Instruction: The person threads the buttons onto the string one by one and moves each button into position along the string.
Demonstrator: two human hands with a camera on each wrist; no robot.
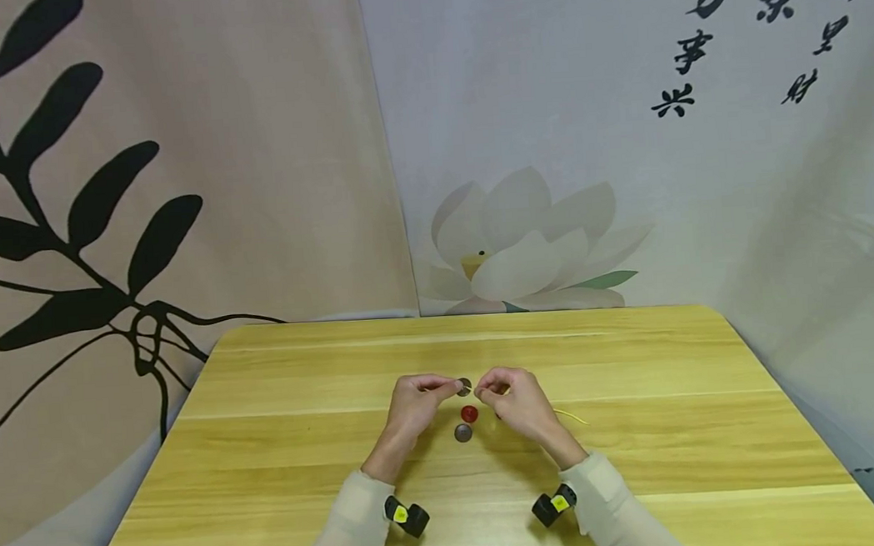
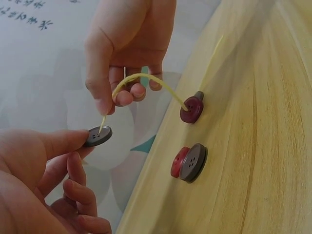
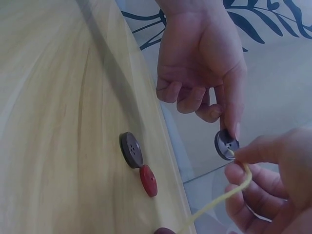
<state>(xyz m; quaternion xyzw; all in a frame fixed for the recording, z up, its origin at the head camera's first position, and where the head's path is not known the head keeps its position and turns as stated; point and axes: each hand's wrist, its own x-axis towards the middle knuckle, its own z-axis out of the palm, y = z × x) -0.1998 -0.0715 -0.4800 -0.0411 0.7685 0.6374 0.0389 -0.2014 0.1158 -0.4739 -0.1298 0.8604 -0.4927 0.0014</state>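
Observation:
My left hand [image 1: 413, 406] pinches a dark grey button [image 2: 100, 137] by its edge between thumb and fingers, above the table. Facing it, my right hand [image 1: 518, 400] pinches a yellow cord [image 2: 142, 75] close to its tip. The tip meets the button at its holes; how far it passes through I cannot tell. From there the cord arcs down to a dark red button [image 2: 191, 111], which is strung on it, with a greyish piece [image 2: 199, 95] just behind. A bright red button [image 1: 469, 414] and another dark grey button [image 1: 463, 433] lie on the table between my hands.
The wooden table [image 1: 270, 484] reaches back to hanging cloths with printed leaves and a flower [image 1: 525, 242]. A loose cord tail [image 1: 570, 416] lies right of my right hand. Black wrist cameras [image 1: 407, 517] sit at both sleeves.

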